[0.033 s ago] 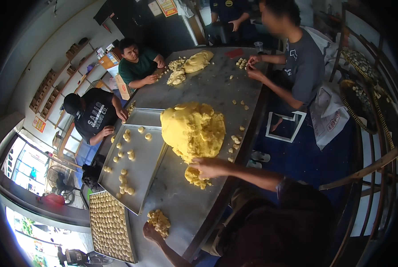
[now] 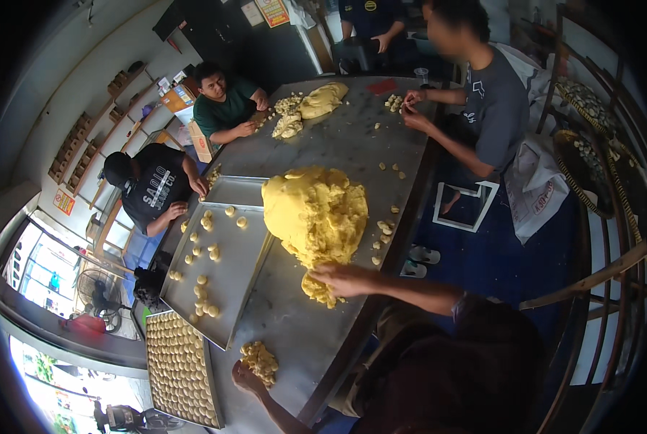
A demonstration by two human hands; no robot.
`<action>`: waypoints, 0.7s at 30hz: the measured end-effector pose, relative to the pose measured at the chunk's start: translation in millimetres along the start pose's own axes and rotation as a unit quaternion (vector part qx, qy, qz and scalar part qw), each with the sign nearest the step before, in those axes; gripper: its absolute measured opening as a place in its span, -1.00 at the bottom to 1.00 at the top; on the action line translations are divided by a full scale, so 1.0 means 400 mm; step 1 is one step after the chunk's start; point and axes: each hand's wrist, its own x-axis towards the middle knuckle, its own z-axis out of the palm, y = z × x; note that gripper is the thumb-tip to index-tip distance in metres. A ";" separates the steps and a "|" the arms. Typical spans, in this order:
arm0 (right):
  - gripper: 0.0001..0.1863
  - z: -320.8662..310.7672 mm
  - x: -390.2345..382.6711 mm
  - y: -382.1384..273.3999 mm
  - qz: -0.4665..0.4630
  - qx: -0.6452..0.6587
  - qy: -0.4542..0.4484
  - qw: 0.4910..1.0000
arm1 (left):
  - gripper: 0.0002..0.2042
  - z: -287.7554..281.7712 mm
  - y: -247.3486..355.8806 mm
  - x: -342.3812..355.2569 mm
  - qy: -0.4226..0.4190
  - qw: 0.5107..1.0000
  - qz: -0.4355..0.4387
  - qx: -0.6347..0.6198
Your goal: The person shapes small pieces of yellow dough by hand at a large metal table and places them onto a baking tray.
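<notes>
A big mound of yellow dough (image 2: 313, 210) sits on the metal table. At its near end my right hand (image 2: 341, 281) is closed on a smaller lump of dough (image 2: 320, 291), which lies against the mound. My left hand (image 2: 247, 379) rests on the near left part of the table, beside a rough pile of tan, crumbly dough (image 2: 260, 362). Its fingers are small and partly hidden, so their grip cannot be made out. Left of the mound lies a metal tray (image 2: 229, 289) with several small round dough balls (image 2: 202, 293).
A tray of close-set rounds (image 2: 182, 369) stands at the near left. Small dough pieces (image 2: 386, 231) lie along the table's right side. More dough (image 2: 322, 101) lies at the far end. Co-workers stand or sit around the table, one in a grey shirt (image 2: 493, 108). A white stool (image 2: 466, 205) stands right.
My right hand has shifted slightly nearer over the small lump of dough. My left hand has barely moved.
</notes>
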 end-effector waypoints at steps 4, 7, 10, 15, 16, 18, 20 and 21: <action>-0.42 0.173 -0.063 0.042 -0.075 -0.234 0.100 0.964 | -0.71 0.020 0.049 0.025 -0.011 0.995 0.019 0.098; -0.58 0.163 -0.050 0.025 0.031 -0.069 0.096 0.993 | -0.73 0.026 0.064 0.029 0.029 0.995 0.026 0.096; -0.64 0.160 -0.050 0.033 0.027 -0.076 0.103 0.991 | -0.79 -0.001 0.021 0.033 -0.023 0.984 0.090 0.149; -0.87 0.157 -0.070 0.021 0.107 0.009 0.095 0.990 | -0.92 0.005 0.070 -0.001 -0.114 0.941 0.129 0.292; -0.87 0.150 -0.082 0.012 0.107 0.017 0.094 0.990 | -0.92 0.009 0.074 -0.004 -0.133 0.939 0.122 0.292; -0.87 0.122 -0.103 -0.010 0.095 0.030 0.097 0.990 | -0.93 0.005 0.064 -0.002 -0.159 0.938 0.110 0.288; -0.75 0.112 -0.138 -0.010 0.074 0.047 0.129 0.988 | -0.84 -0.006 0.066 -0.015 -0.186 0.928 0.111 0.303; -0.70 0.131 -0.159 0.006 0.059 0.049 0.152 0.985 | -0.76 -0.005 0.089 -0.042 -0.186 0.924 0.109 0.316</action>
